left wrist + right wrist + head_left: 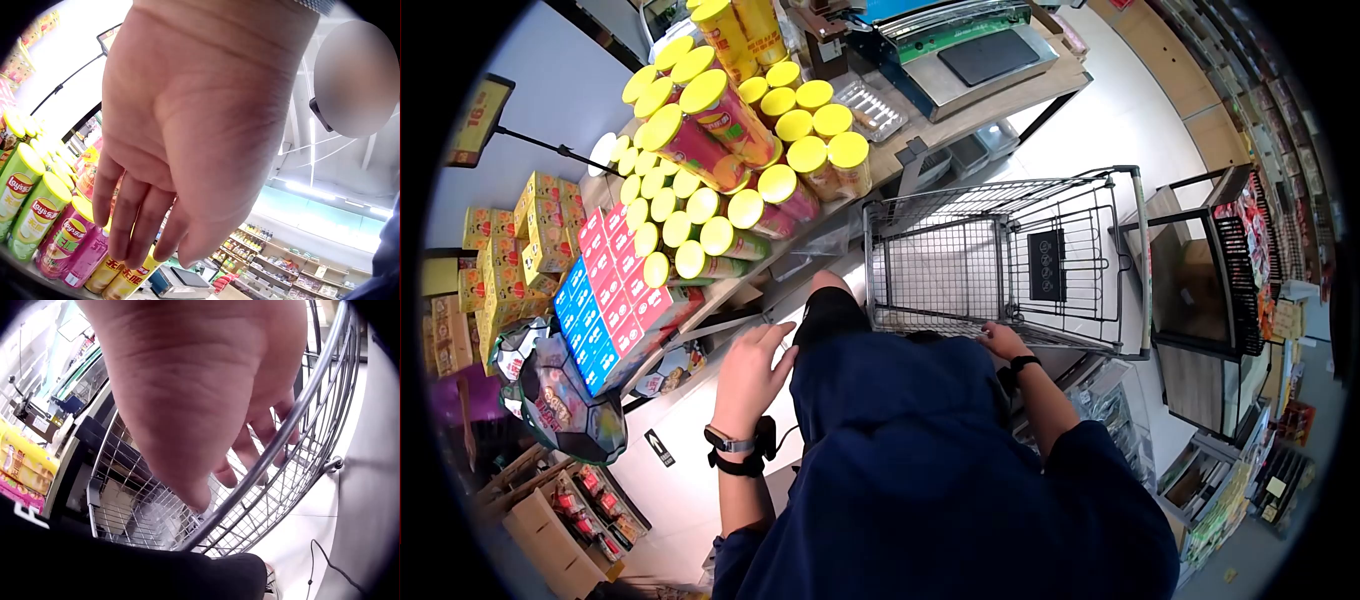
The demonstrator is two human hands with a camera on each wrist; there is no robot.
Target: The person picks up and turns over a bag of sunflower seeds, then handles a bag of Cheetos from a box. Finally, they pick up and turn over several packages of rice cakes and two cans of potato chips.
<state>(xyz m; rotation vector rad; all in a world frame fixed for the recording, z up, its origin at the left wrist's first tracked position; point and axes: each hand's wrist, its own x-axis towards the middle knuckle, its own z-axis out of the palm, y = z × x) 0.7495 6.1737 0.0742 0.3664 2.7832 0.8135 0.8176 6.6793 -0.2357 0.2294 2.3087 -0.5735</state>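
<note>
My left hand (748, 375) is raised beside the display table, holding nothing. In the left wrist view its palm faces the camera and its fingers (147, 215) are extended, overlapping the row of Lay's chip canisters (47, 212) behind. Those canisters, with yellow lids, stand in tiers on the table in the head view. My right hand (1003, 342) is at the near side of a metal shopping cart (1142, 270). In the right wrist view its loosely extended fingers (244, 450) hang over the cart's wire basket, close by the top rail (265, 456).
Blue and red boxes (605, 310) stack at the table's left end, with yellow boxes (550, 225) behind. A counter with a scale (970, 70) lies ahead. A dark-framed rack (1200, 280) stands right of the cart. Snack boxes (590, 510) sit low at left.
</note>
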